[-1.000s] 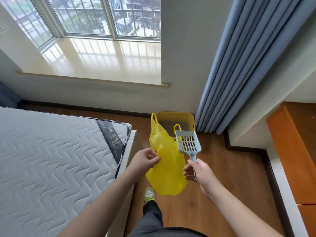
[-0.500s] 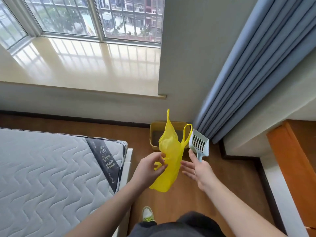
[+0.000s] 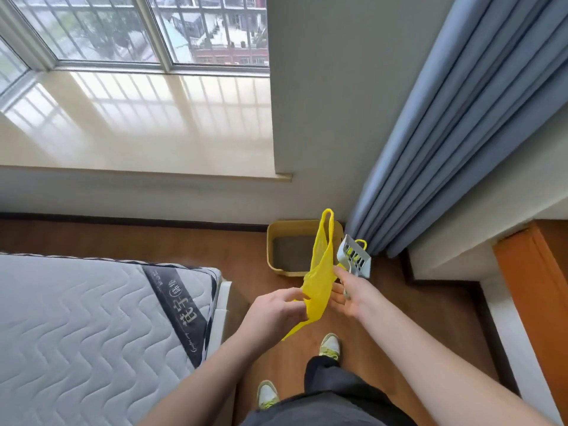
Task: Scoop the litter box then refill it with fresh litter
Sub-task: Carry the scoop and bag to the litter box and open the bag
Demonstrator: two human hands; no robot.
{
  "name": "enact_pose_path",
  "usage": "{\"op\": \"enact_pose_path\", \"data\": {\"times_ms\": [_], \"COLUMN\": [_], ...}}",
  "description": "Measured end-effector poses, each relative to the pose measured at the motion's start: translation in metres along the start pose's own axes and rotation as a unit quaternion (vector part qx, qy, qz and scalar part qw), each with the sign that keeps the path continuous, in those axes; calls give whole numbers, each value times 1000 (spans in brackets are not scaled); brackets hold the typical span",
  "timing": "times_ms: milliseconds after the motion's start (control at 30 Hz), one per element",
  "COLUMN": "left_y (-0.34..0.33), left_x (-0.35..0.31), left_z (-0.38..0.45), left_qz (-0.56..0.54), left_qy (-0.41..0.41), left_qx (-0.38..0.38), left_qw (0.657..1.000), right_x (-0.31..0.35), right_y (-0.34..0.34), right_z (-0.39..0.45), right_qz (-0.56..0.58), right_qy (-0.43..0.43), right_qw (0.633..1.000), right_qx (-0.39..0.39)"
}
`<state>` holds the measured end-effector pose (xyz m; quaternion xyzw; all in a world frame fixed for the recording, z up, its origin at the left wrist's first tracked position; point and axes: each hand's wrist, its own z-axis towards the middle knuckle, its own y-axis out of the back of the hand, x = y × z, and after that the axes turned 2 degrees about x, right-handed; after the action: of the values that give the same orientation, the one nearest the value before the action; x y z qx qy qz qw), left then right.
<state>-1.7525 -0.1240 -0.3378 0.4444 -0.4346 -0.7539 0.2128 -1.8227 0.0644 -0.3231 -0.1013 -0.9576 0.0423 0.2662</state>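
Note:
A yellow litter box (image 3: 272, 241) with grey litter stands on the wooden floor in the corner, against the wall and beside the curtain. My left hand (image 3: 278, 312) pinches a thin yellow plastic bag (image 3: 319, 272), which stretches up in front of the box. My right hand (image 3: 353, 295) holds a pale blue slotted litter scoop (image 3: 355, 256) by its handle, and its fingers also touch the bag. Both hands are in the air, short of the box.
A mattress (image 3: 92, 327) on a white bed frame fills the left. Blue-grey curtains (image 3: 461, 133) hang at the right of the box. An orange wooden cabinet (image 3: 534, 290) stands at the far right. My two feet in light shoes (image 3: 330, 345) stand on the floor.
I have stepped closer to the litter box. The bag has been drawn up and stretched between both hands, and the scoop has tilted to the right.

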Motion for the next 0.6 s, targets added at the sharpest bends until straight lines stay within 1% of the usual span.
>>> {"op": "enact_pose_path", "data": {"times_ms": [100,167,233,300,367,400,433,467,500,533,600], "left_y": [-11,-19,-24,-27,-30,-29,-27,-22,-19,-16,-9], "left_x": [2,0,-4,-3,2,5,8,9,10,12,14], "left_z": [23,39,55,67,73,76,80,85,89,95,112], "left_qz": [79,99,98,91,93,73,26,-39,-110,-171,-259], "left_qy": [-37,-62,-72,-55,-12,17,57,108,174,244,357], "left_qx": [31,41,54,91,145,167,180,177,154,114,42], "left_qw": [996,992,991,990,985,983,982,977,966,948,896], "right_x": [19,29,40,53,67,74,80,86,91,95,99], "right_y": [9,17,24,31,36,39,42,44,46,47,46], "right_z": [22,34,44,49,50,50,51,52,52,52,50], "right_qz": [-19,-23,-4,0,-42,-68,-98,-129,-152,-178,-228], "right_qy": [-19,-16,8,59,116,148,178,204,226,246,272], "right_qw": [1000,999,1000,998,992,986,978,970,962,952,934], "right_qx": [7,23,25,20,31,41,44,39,35,37,40]}}
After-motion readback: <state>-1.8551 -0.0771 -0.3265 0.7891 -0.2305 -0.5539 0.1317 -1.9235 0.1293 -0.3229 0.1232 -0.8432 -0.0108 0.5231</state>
